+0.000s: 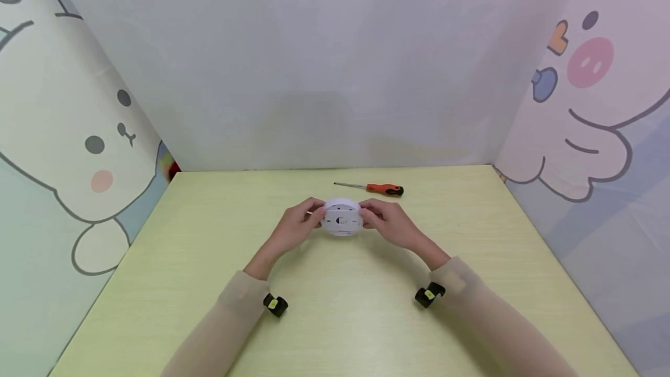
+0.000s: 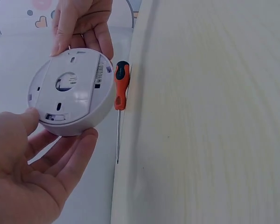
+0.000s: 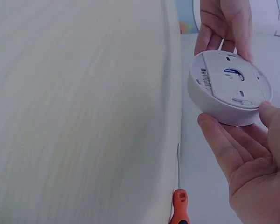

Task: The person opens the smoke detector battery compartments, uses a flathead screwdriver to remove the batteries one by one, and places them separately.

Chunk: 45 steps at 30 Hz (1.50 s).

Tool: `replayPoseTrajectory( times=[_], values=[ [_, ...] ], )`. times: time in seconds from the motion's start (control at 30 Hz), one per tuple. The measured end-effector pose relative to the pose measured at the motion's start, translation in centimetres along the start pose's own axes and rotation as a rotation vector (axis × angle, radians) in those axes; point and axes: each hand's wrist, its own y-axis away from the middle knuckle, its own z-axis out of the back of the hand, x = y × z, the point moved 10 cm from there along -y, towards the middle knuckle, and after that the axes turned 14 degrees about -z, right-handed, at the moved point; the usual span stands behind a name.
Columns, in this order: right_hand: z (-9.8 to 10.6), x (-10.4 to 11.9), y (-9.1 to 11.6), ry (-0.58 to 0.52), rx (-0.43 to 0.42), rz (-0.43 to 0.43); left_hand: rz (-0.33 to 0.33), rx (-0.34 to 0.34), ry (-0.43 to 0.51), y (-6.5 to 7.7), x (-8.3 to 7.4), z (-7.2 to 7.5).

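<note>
A white round smoke detector (image 1: pixel 342 227) is held up above the table between both hands, its flat back turned toward the head camera. My left hand (image 1: pixel 296 226) grips its left rim, thumb on the back face and fingers beneath. On the opposite rim, my right hand (image 1: pixel 391 224) pinches it the same way. In the left wrist view the detector's (image 2: pixel 77 100) back shows a plate with a round central hole, small slots and a printed label beside it. The right wrist view shows the detector (image 3: pixel 219 105) tilted; its front is hidden.
Beyond the hands, a screwdriver (image 1: pixel 384 189) with an orange and black handle lies on the pale wooden table (image 1: pixel 335 319), its shaft pointing left. Cloth with cartoon animals hangs at both sides, and a plain pale cloth (image 1: pixel 314 63) stands behind the table's far edge.
</note>
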Motion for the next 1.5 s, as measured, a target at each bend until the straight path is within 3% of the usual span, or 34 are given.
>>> replayPoseTrajectory(
  times=[0.17,0.53,0.73,1.0,1.5],
  values=[
    [0.0,0.2,0.1,-0.074,0.009,-0.040,0.022,-0.044,-0.019,0.0,0.1,0.1],
    [-0.5,-0.4,-0.4,-0.115,0.037,-0.167,0.147,-0.092,0.016,0.5,1.5,-0.1],
    [-1.0,-1.2,-0.7,-0.149,0.072,-0.226,0.153,-0.071,0.015,0.5,1.6,-0.3],
    [-1.6,-1.6,-0.6,-0.133,0.118,-0.285,0.214,-0.034,0.007,1.0,2.3,-0.8],
    [-2.4,-2.6,-0.5,-0.150,0.164,-0.355,0.264,0.005,0.081,1.3,3.5,-1.9]
  ],
)
